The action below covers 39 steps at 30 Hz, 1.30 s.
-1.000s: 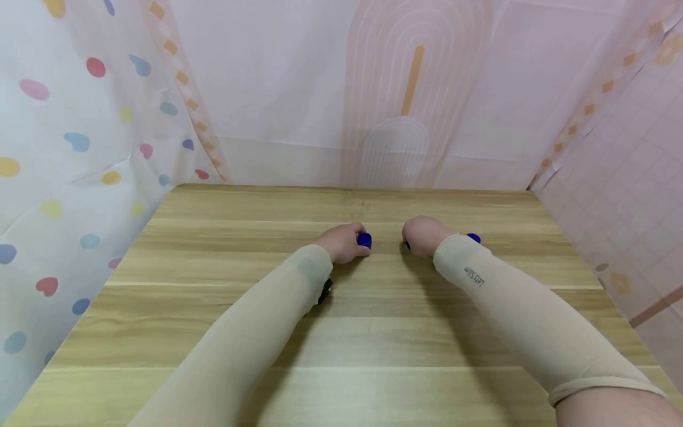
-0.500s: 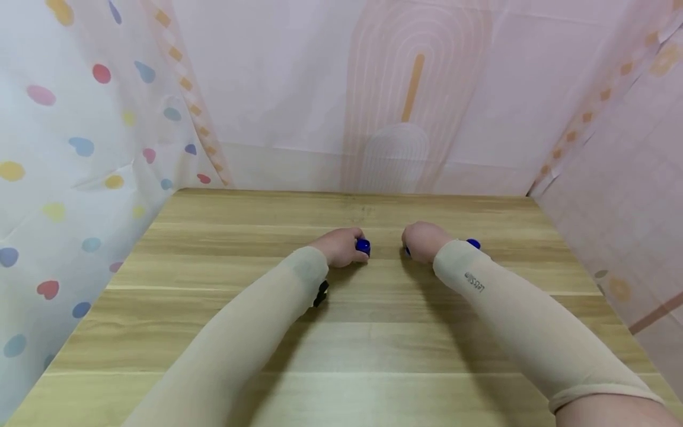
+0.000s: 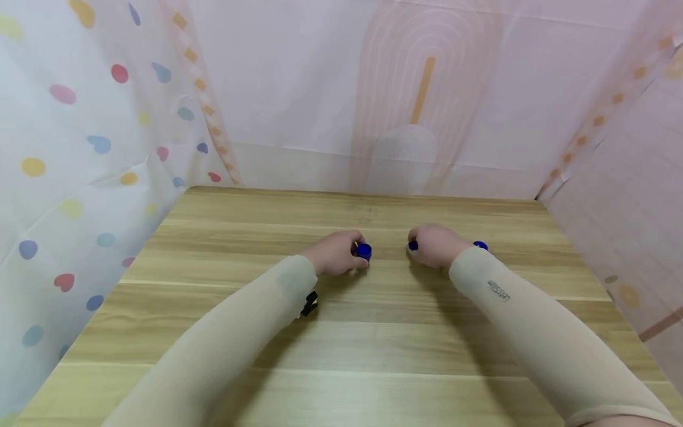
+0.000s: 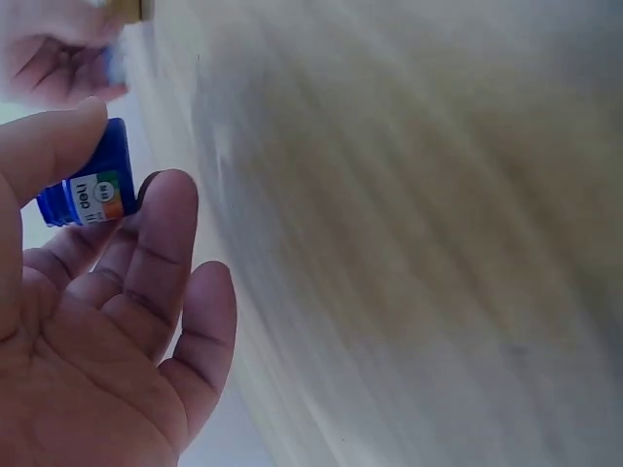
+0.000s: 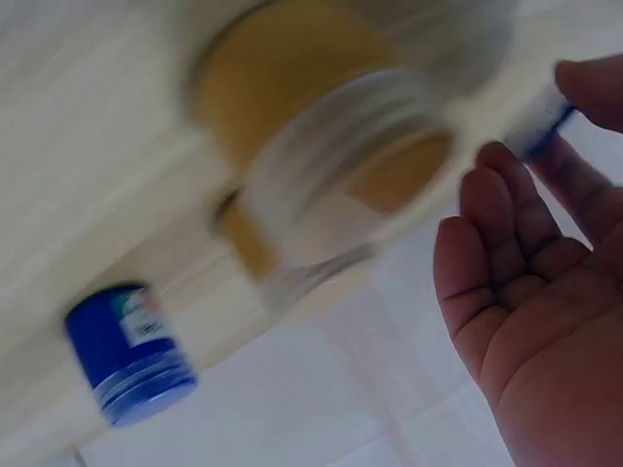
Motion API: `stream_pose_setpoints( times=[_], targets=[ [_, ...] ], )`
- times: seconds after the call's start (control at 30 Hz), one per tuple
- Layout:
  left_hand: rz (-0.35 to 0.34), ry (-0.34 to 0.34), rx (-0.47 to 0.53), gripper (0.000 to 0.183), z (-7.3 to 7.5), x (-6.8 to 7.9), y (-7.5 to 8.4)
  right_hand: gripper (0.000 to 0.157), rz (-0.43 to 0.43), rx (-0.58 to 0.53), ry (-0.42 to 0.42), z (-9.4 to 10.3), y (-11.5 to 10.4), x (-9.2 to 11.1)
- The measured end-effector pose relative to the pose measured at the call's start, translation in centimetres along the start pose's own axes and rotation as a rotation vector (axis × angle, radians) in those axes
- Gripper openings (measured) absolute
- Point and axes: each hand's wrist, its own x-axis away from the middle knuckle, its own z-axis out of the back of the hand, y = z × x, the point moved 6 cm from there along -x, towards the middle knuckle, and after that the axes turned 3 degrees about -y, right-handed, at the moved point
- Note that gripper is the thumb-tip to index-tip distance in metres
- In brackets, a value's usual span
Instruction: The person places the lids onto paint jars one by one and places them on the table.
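My left hand (image 3: 337, 254) pinches a small blue jar (image 4: 90, 190) between thumb and fingers, above the table. The jar's printed label and threaded neck show in the left wrist view. In the head view, its round blue top faces up toward me. To the right, my right hand (image 3: 433, 244) pinches a small blue cap (image 3: 413, 245) between thumb and forefinger. The right wrist view shows the whitish face of this cap (image 5: 538, 125), with a blue rim. A gap separates the two hands.
Another blue jar (image 5: 131, 352) stands on the wooden table (image 3: 373, 344), mostly hidden behind my right wrist in the head view. Blurred yellow containers (image 5: 292, 83) show near it in the right wrist view. A patterned cloth wall (image 3: 299, 118) borders the back.
My right hand has turned slightly, so more of the blue cap shows. The left hand has tilted the jar a little. The head view has shifted slightly.
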Motion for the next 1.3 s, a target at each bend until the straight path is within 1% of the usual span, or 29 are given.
stream_pose_setpoints(
  times=[0.07,0.13,0.2,0.27,0.37,0.47,0.57,0.67,0.93,1.07,1.17,1.3],
  targets=[
    [-0.011,0.009,0.026,0.038,-0.1,0.5,0.1,0.037,-0.004,-0.072,0.029,0.6,-0.5,0.5],
    [-0.021,0.022,0.037,0.039,-0.1,1.0,0.2,0.041,0.010,-0.138,0.057,1.2,-1.3,1.1],
    [-0.036,0.032,0.049,0.040,-0.1,1.5,0.5,0.042,0.046,-0.198,0.076,1.7,-2.4,1.7],
    [-0.055,0.047,0.041,0.039,0.0,1.9,0.8,0.041,0.098,-0.231,0.095,2.0,-3.7,2.3],
    [-0.083,0.060,0.040,0.037,-0.1,2.5,1.5,0.037,0.178,-0.253,0.119,2.1,-5.5,3.2],
    [-0.109,0.072,0.039,0.034,-0.2,3.0,2.1,0.036,0.240,-0.243,0.149,2.2,-6.9,3.8],
    [-0.124,0.084,0.026,0.028,-0.3,3.4,2.6,0.034,0.295,-0.228,0.180,2.1,-8.0,4.3],
    [-0.136,0.098,0.010,0.027,-0.5,3.7,2.9,0.032,0.338,-0.204,0.200,1.9,-8.7,4.6],
    [-0.192,0.129,0.013,0.031,-0.8,4.2,3.2,0.036,0.355,-0.163,0.205,1.4,-9.2,4.9],
    [-0.215,0.144,0.028,0.040,-0.8,4.2,3.2,0.037,0.344,-0.161,0.195,1.3,-9.1,4.8],
    [-0.216,0.151,0.035,0.042,-0.8,4.3,3.2,0.038,0.336,-0.166,0.184,1.1,-9.1,4.8],
    [-0.198,0.153,0.054,0.036,-1.0,4.5,3.1,0.038,0.338,-0.173,0.180,1.0,-9.2,4.9]
  ],
)
